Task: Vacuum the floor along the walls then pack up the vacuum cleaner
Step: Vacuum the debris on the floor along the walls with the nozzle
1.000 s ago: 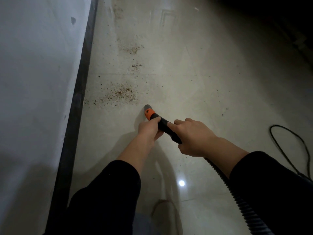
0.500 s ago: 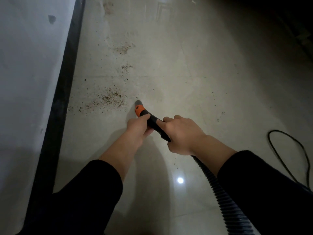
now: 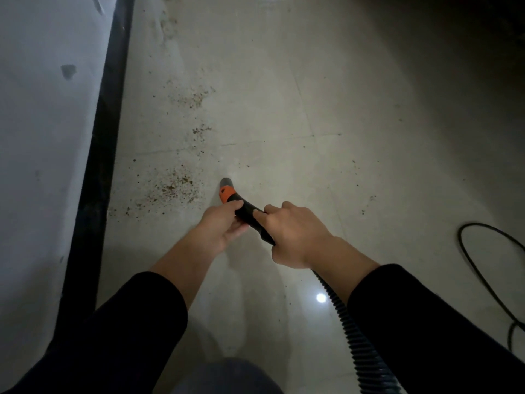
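A black vacuum handle (image 3: pixel 246 209) with an orange collar (image 3: pixel 226 193) and a grey tip (image 3: pixel 226 182) points down at the pale tiled floor (image 3: pixel 312 115). My left hand (image 3: pixel 221 223) grips the handle just behind the collar. My right hand (image 3: pixel 295 234) grips it further back, and the ribbed black hose (image 3: pixel 352 334) runs from under that wrist toward the bottom edge. A patch of brown crumbs (image 3: pixel 172 189) lies just left of the tip, between it and the black skirting (image 3: pixel 98 177). Smaller crumb patches (image 3: pixel 196 98) lie further ahead.
A grey-white wall (image 3: pixel 42 137) rises on the left above the skirting. A black power cord (image 3: pixel 483 268) loops on the floor at the right. Loose specks (image 3: pixel 368 200) dot the tiles to the right. The far right corner is dark.
The view has swung slightly, so the wall and skirting sit further right in the frame. Both hands keep the same hold, and the tip stays just right of the crumb patch.
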Demonstrator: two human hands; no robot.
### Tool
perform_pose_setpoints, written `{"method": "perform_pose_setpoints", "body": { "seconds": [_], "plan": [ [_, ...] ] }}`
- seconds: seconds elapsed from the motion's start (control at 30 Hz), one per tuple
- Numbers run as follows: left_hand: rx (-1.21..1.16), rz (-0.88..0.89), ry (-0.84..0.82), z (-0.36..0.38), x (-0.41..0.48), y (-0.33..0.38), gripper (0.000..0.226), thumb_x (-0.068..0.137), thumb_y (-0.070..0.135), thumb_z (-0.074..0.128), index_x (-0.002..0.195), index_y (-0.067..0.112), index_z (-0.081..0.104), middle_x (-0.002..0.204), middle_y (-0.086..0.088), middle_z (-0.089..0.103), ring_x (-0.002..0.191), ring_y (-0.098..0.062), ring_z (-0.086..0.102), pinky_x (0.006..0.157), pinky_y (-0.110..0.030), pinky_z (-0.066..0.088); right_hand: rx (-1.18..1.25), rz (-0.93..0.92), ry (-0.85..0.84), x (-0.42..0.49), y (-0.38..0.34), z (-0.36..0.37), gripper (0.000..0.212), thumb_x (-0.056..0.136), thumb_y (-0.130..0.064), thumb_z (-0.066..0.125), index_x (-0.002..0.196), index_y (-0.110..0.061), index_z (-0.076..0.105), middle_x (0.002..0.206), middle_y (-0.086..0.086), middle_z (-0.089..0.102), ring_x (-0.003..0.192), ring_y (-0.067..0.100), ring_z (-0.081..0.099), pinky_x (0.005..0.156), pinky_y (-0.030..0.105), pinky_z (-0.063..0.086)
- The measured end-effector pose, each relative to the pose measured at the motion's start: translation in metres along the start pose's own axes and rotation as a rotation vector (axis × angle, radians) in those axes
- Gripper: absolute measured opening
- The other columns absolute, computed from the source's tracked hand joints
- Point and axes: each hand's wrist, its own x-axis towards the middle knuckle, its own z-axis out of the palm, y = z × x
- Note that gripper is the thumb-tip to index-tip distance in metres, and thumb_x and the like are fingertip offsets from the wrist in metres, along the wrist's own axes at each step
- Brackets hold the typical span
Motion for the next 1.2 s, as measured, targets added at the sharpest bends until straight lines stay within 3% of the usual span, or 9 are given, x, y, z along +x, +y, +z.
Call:
{"method": "perform_pose_setpoints", "body": {
  "seconds": [0.2, 0.37, 0.53, 0.7, 0.9, 1.2],
  "plan": [
    [0.077, -0.117, -0.118, 0.017, -0.006, 0.012, 0.029, 0.095, 0.005, 0.058, 0.123, -0.002, 0.051, 0.114, -0.023, 0.063, 0.100, -0.030, 0.066, 0.086, -0.039, 0.055, 0.011, 0.000, -0.055, -0.013, 0.024, -0.017, 0.039, 0.078, -0.011, 0.056, 0.117, -0.014, 0.052, 0.090, 0.003, 0.052, 0.079, 0.023, 0.048, 0.056, 0.030, 0.035],
    [0.151, -0.158, -0.180, 0.034, -0.007, 0.019, 0.028, 0.094, 0.005, 0.059, 0.121, 0.000, 0.051, 0.101, -0.021, 0.065, 0.084, -0.027, 0.068, 0.068, -0.035, 0.057, -0.024, 0.032, -0.083, -0.018, 0.037, -0.028, 0.036, 0.078, -0.012, 0.056, 0.113, -0.014, 0.053, 0.091, 0.003, 0.055, 0.078, 0.023, 0.050, 0.051, 0.027, 0.027],
    [0.120, -0.175, -0.246, 0.038, 0.001, 0.014, 0.030, 0.095, 0.006, 0.059, 0.122, -0.001, 0.051, 0.104, -0.021, 0.067, 0.083, -0.027, 0.070, 0.061, -0.033, 0.059, -0.074, 0.050, -0.122, -0.021, 0.040, -0.033, 0.032, 0.077, -0.011, 0.055, 0.109, -0.013, 0.053, 0.088, 0.002, 0.054, 0.075, 0.021, 0.048, 0.049, 0.025, 0.023],
    [0.091, -0.171, -0.294, 0.041, 0.006, 0.011, 0.025, 0.096, 0.008, 0.058, 0.118, -0.001, 0.051, 0.100, -0.019, 0.066, 0.083, -0.025, 0.068, 0.065, -0.031, 0.056, -0.101, 0.072, -0.145, -0.019, 0.043, -0.037, 0.031, 0.077, -0.013, 0.055, 0.107, -0.014, 0.053, 0.086, 0.001, 0.054, 0.074, 0.021, 0.049, 0.049, 0.026, 0.025],
    [0.041, -0.067, -0.213, 0.035, 0.025, 0.015, 0.024, 0.095, 0.015, 0.061, 0.113, 0.000, 0.055, 0.097, -0.014, 0.067, 0.083, -0.020, 0.067, 0.075, -0.031, 0.054, -0.097, 0.085, -0.087, 0.005, 0.035, -0.028, 0.033, 0.077, -0.013, 0.057, 0.109, -0.016, 0.051, 0.088, 0.000, 0.052, 0.076, 0.022, 0.049, 0.050, 0.028, 0.027],
    [-0.015, -0.027, -0.151, 0.035, 0.041, 0.019, 0.022, 0.093, 0.017, 0.065, 0.107, 0.001, 0.058, 0.090, -0.010, 0.068, 0.079, -0.016, 0.067, 0.075, -0.028, 0.055, -0.063, 0.119, -0.047, 0.022, 0.035, -0.020, 0.037, 0.079, -0.012, 0.055, 0.115, -0.017, 0.049, 0.096, 0.000, 0.052, 0.082, 0.023, 0.047, 0.054, 0.030, 0.029]
  ]
}}
